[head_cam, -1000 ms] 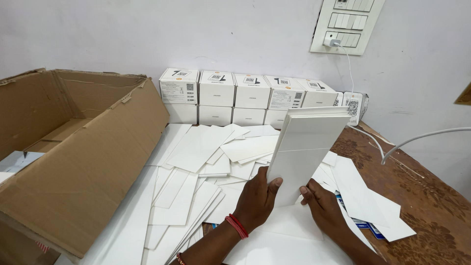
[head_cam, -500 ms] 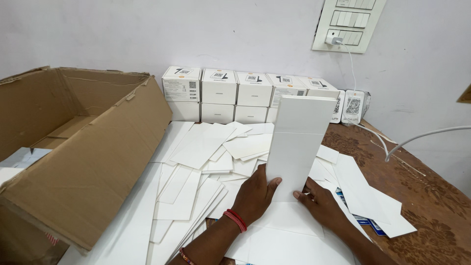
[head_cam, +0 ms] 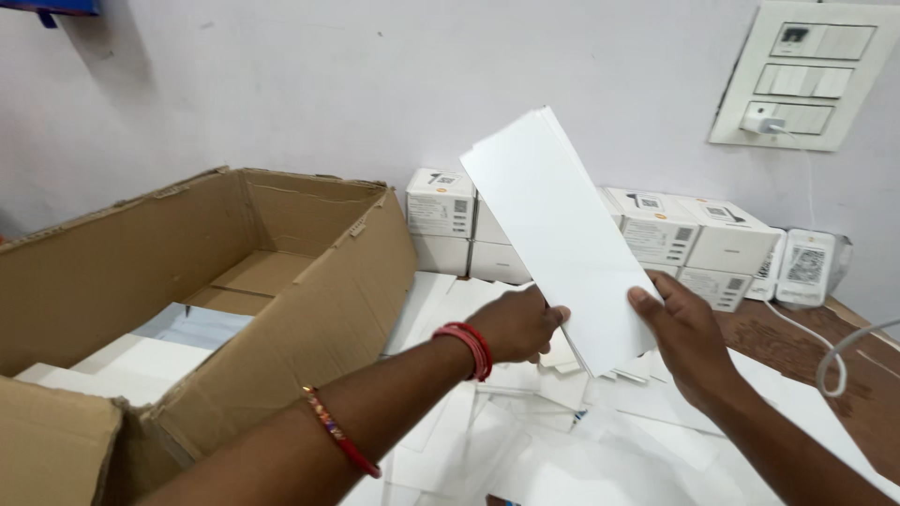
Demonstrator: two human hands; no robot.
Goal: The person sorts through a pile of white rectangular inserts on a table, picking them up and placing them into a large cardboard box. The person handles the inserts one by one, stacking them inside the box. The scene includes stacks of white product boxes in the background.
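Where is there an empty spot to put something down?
Bare brown table shows at the right, beside the white cable. The cardboard box has open floor at its back. The middle is crowded with loose white cards.

Brown wooden table (head_cam: 848, 375), scattered flat white card blanks (head_cam: 525, 440), open cardboard carton (head_cam: 281, 309), stacked small white boxes (head_cam: 684, 239) along the wall, white cable (head_cam: 834, 361).

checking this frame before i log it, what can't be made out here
- Head view: the white card stack hides part of the row of small white boxes.
- The cardboard box runs off the left edge; its near wall hides some contents.
- The right hand covers the stack's lower corner; the left hand covers its near edge.
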